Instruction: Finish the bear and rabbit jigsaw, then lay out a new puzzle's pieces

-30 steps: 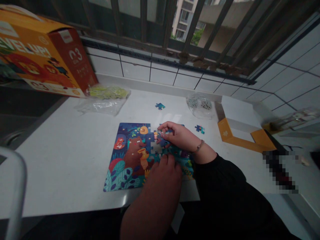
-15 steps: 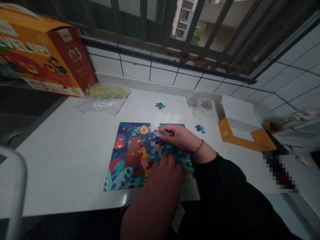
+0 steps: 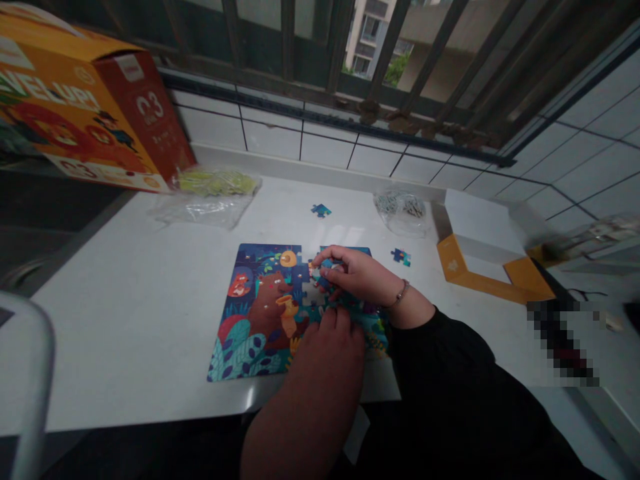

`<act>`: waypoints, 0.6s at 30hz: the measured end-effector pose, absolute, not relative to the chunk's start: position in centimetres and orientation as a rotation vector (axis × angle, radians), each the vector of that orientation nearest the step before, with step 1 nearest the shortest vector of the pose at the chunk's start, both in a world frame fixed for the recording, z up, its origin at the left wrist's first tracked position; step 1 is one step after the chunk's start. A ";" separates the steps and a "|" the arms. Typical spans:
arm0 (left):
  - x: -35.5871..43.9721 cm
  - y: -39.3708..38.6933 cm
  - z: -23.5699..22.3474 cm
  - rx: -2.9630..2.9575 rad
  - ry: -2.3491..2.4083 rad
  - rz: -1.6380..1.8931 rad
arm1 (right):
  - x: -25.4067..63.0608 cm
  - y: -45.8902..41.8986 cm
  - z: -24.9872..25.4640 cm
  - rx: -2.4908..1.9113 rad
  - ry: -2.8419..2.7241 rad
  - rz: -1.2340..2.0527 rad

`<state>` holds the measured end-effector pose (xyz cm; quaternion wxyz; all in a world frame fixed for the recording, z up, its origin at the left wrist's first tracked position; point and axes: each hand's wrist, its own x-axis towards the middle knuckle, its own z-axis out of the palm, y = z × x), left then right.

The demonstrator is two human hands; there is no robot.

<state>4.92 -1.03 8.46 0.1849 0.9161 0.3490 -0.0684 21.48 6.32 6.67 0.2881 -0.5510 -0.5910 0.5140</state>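
A nearly assembled jigsaw puzzle (image 3: 273, 300) with a brown bear on it lies on the white counter, with a gap in its upper middle. My right hand (image 3: 353, 270) is over the gap's right edge, thumb and forefinger pinched on a small puzzle piece (image 3: 313, 269), partly hidden by the fingers. Just below the gap, my left hand (image 3: 333, 337) rests on the puzzle, back up and fingers laid on its surface; the fingertips are partly hidden. Two loose pieces lie apart from the puzzle: one puzzle piece (image 3: 321, 211) behind it, another puzzle piece (image 3: 401, 257) to its right.
A large orange box (image 3: 95, 113) stands at the back left, beside a clear plastic bag (image 3: 215, 193) with yellow-green contents. Another clear bag (image 3: 401, 210) lies at the back. An open orange-and-white box (image 3: 487, 257) sits to the right. A pale curved tube (image 3: 40, 353) rises at the left.
My right thumb and forefinger have shifted slightly at the gap, and the piece in them shows a different, more colourful face. My left hand has stayed in place.
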 end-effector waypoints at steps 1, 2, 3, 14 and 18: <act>4.9 -1.1 8.5 2.583 0.980 -0.191 | 21.6 6.4 6.5 -1.476 -1.585 1.337; 4.8 -1.1 8.5 2.584 0.978 -0.186 | 21.7 6.4 6.4 -1.481 -1.594 1.292; 4.8 -1.1 8.6 2.587 0.977 -0.177 | 21.8 6.5 6.2 -1.482 -1.599 1.251; 4.7 -1.2 7.7 2.629 0.964 -0.125 | 22.0 6.5 7.0 -1.498 -1.707 1.037; 3.5 -0.3 8.6 2.616 0.845 -0.118 | 22.2 6.7 6.4 -1.492 -1.670 1.101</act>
